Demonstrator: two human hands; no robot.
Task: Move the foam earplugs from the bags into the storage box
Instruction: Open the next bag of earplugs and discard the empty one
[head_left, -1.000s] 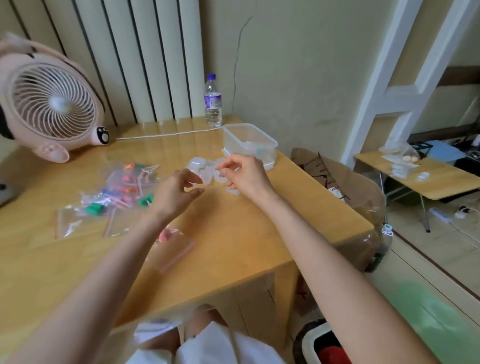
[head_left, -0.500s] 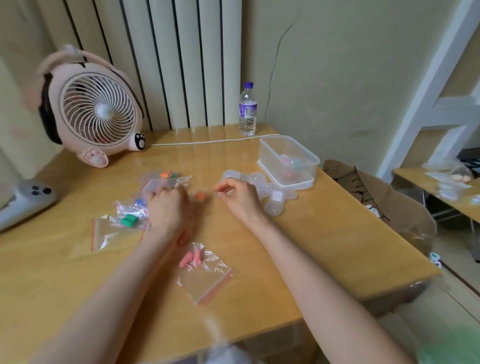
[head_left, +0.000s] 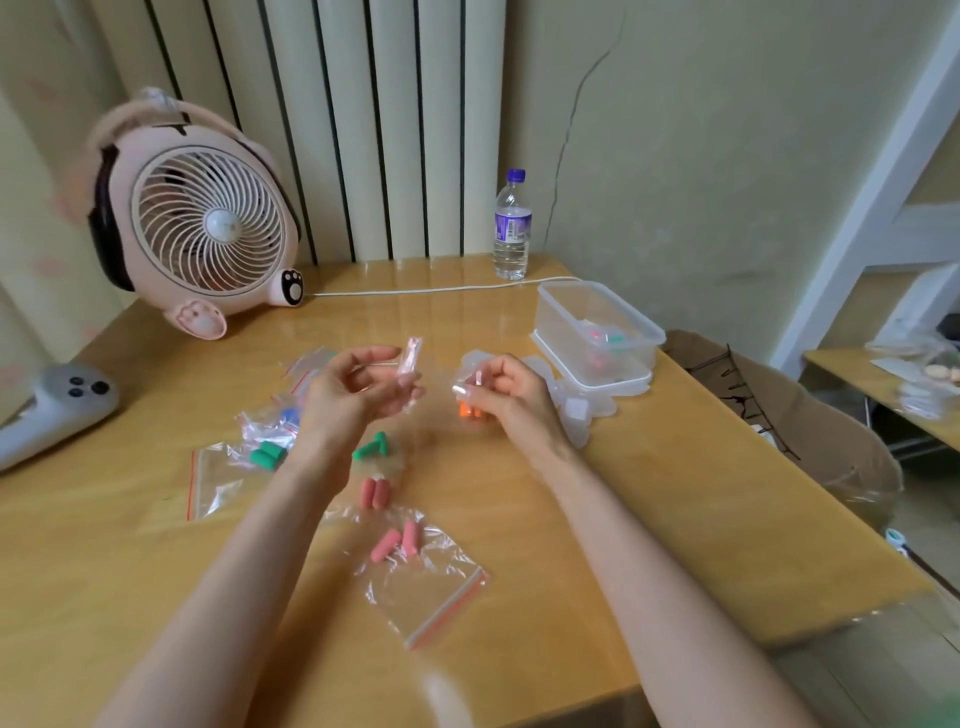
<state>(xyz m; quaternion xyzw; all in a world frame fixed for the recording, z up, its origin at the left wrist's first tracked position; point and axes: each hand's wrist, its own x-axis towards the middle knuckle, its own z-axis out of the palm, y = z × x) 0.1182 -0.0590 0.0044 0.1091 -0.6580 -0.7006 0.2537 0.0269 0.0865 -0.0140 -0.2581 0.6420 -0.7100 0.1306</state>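
Left hand (head_left: 353, 395) raised pinching bag (head_left: 410, 371), right hand (head_left: 506, 392) gripping orange earplugs (head_left: 469, 410)

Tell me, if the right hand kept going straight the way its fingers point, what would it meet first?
The right hand points left, toward the left hand. It would likely meet the small clear bag pinched in the left hand's fingers first, though depth is hard to judge from this one view.

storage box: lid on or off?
Off. The storage box is open-topped with earplugs visible inside; it appears to sit on its lid.
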